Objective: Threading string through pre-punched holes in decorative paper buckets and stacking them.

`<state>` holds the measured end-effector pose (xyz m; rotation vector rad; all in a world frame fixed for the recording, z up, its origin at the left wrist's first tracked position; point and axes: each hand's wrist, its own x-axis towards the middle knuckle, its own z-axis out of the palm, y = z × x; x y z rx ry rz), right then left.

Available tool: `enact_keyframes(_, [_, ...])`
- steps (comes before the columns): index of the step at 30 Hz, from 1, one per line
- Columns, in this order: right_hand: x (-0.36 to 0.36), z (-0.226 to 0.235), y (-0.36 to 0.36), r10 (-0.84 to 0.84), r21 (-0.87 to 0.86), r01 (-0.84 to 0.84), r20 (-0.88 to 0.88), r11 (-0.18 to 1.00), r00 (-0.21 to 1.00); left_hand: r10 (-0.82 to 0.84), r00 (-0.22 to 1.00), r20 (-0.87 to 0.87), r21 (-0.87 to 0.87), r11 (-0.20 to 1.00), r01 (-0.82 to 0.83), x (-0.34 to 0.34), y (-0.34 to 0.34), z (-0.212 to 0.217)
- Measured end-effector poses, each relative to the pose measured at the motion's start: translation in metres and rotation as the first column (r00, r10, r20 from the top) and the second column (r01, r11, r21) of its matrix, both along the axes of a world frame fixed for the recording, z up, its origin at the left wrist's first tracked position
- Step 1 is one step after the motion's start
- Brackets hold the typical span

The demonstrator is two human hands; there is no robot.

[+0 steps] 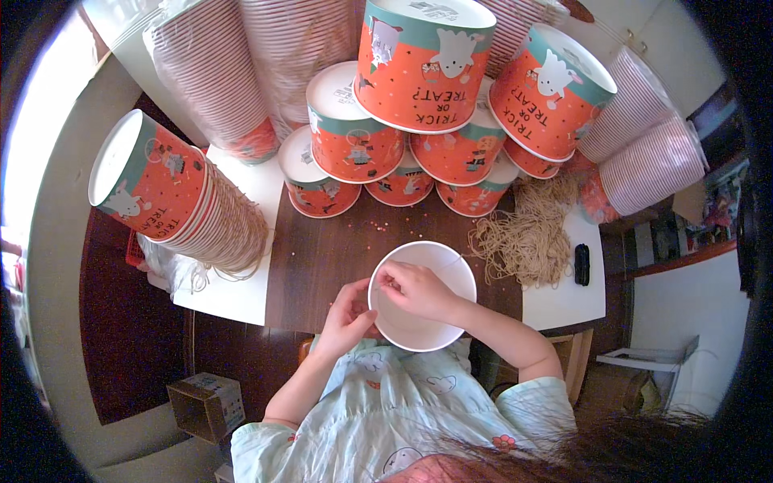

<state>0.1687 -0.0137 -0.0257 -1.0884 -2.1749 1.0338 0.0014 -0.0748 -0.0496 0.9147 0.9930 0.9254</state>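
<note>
A paper bucket with a white inside stands mouth up at the table's front edge, close to my body. My left hand is closed against its outer left wall, thumb near the rim. Over the opening reaches my right hand, its fingers pinched together at the inner left wall; what they grip is too small to make out. A loose heap of tan cord lies to the right, and a thin strand seems to run from it to the bucket's far rim.
Upside-down orange and teal buckets rise in a pyramid at the back. A nested stack with cord loops leans at left. Wrapped bucket stacks stand behind. A black object lies right, on a white surface; small specks dot the brown table.
</note>
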Motion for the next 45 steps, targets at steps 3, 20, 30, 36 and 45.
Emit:
enact_keyframes(3, [-0.001,0.000,0.000,0.004,0.010,-0.004,0.006,1.000,1.000,-0.003,1.000,-0.009,0.010,1.000,0.003,0.000,0.000,0.001])
enact_keyframes(20, [-0.004,0.000,-0.002,-0.015,0.070,0.018,-0.042,0.997,0.999,-0.021,1.000,-0.010,0.010,1.000,0.022,-0.002,-0.001,0.003])
enact_keyframes(30, [-0.006,0.001,-0.003,-0.015,0.052,0.016,-0.025,0.998,1.000,-0.009,1.000,-0.008,0.007,1.000,0.009,-0.002,-0.001,-0.002])
enact_keyframes(36, [-0.006,-0.002,-0.003,-0.017,0.092,0.018,-0.018,0.996,1.000,-0.036,0.999,-0.024,0.007,0.999,0.036,-0.004,-0.001,-0.005])
enact_keyframes(45, [-0.008,-0.001,-0.003,0.009,0.081,-0.008,-0.010,0.997,1.000,0.086,0.987,-0.134,0.087,0.993,-0.075,-0.006,0.000,-0.008])
